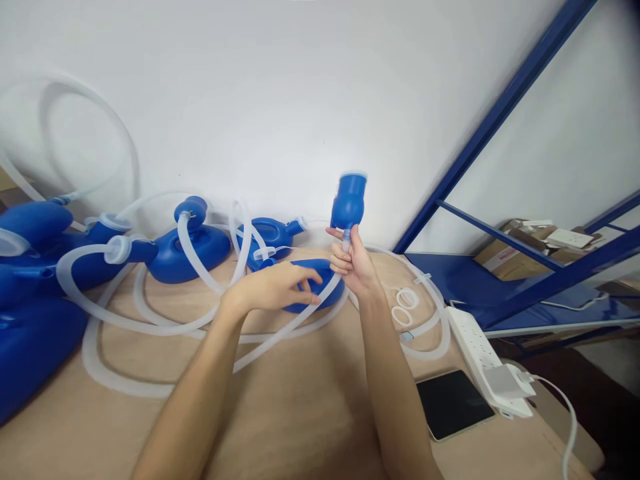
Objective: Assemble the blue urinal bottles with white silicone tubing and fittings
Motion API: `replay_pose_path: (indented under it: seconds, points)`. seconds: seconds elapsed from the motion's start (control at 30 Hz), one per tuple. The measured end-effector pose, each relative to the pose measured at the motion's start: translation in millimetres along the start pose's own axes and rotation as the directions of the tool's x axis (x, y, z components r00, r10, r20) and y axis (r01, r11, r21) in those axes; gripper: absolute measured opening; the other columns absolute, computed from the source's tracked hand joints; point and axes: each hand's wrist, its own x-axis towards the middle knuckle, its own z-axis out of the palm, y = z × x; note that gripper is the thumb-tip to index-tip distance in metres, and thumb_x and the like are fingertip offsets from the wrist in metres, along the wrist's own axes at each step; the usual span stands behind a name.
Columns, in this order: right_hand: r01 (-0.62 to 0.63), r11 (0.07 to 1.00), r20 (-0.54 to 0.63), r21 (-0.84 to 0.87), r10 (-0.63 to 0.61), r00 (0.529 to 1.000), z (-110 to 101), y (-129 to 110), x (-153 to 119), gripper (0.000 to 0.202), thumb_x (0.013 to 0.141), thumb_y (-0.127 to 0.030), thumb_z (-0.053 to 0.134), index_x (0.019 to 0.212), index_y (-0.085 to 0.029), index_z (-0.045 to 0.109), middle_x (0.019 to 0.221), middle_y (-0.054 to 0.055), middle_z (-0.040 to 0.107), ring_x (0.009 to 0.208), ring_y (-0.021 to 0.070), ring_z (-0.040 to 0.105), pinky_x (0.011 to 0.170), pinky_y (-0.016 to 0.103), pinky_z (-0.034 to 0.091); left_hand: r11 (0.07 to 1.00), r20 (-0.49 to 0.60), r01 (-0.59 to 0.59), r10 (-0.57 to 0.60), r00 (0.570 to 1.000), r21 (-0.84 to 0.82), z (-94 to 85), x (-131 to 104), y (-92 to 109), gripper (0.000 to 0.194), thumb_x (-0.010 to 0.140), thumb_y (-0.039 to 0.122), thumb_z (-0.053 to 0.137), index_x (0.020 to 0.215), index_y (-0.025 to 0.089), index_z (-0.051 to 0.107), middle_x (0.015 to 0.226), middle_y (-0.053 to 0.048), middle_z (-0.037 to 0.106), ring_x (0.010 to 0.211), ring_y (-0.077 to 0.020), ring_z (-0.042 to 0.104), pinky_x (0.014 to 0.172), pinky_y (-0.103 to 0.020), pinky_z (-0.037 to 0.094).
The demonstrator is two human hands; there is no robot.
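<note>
My right hand is raised over the table, its fingers wrapped round the end of a clear plastic tube. On top of that end a blue cup-shaped funnel stands nearly upright, a pale rim on its mouth. The tube slants down to the left from my grip. Just left of it hovers my left hand, fingers bent and apart, the tips near the tube; nothing shows between them. Behind both hands lies a blue plastic urinal bottle, partly hidden. Another blue bottle with a capped spout sits farther back.
More blue bottles with coiled tubes crowd the left side. White rings and a looped tube lie on the right. A phone and a power strip are near the right edge, beside a blue metal shelf.
</note>
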Motion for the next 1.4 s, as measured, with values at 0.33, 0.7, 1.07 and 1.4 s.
replay_pose_path:
  seconds: [0.33, 0.7, 1.07, 1.4]
  points:
    - [0.018, 0.88, 0.194, -0.475, 0.084, 0.977, 26.1, -5.7, -24.5, 0.054, 0.08, -0.071, 0.081, 0.081, -0.021, 0.059, 0.058, -0.009, 0.05, 0.043, 0.0053, 0.04, 0.043, 0.02, 0.031, 0.836, -0.737, -0.19, -0.318, 0.596, -0.515, -17.5, -2.7, -2.2, 0.082, 0.09, 0.058, 0.074, 0.157, 0.023, 0.045, 0.127, -0.016, 0.068, 0.102, -0.0273, 0.073, 0.064, -0.031, 0.063]
    - [-0.038, 0.952, 0.087, -0.303, 0.067, 0.994, 51.1, 0.7, -27.4, 0.053, 0.084, -0.071, 0.076, 0.073, -0.02, 0.067, 0.057, -0.003, 0.061, 0.048, 0.0105, 0.058, 0.047, 0.023, 0.049, 0.768, -0.847, -0.422, -0.286, 0.448, -0.482, -25.8, -9.1, -5.6, 0.034, 0.078, 0.037, 0.082, 0.103, 0.023, 0.064, 0.093, -0.001, 0.068, 0.084, -0.0168, 0.068, 0.062, -0.022, 0.057]
    - [-0.035, 0.985, 0.115, -0.166, 0.055, 0.992, 55.3, 21.0, -13.1, 0.054, 0.061, -0.066, 0.095, 0.076, -0.021, 0.069, 0.074, 0.003, 0.078, 0.076, 0.0196, 0.078, 0.073, 0.029, 0.062, 0.848, -0.964, -0.477, -0.132, 0.233, -0.232, -20.8, -4.0, 0.5, 0.045, 0.076, 0.035, 0.084, 0.119, 0.026, 0.072, 0.105, -0.003, 0.074, 0.099, -0.0211, 0.069, 0.08, -0.029, 0.057]
    - [0.253, 0.873, 0.027, -0.416, -0.266, 0.964, 70.0, 16.2, -30.4, 0.028, 0.086, -0.05, 0.081, 0.082, -0.023, 0.075, 0.093, 0.004, 0.081, 0.093, 0.022, 0.078, 0.086, 0.034, 0.061, 0.841, -0.978, -0.499, -0.189, 0.089, -0.208, -28.0, -18.3, 7.8, 0.037, 0.08, 0.036, 0.083, 0.114, 0.032, 0.069, 0.102, -0.001, 0.069, 0.098, -0.0219, 0.068, 0.063, -0.027, 0.052]
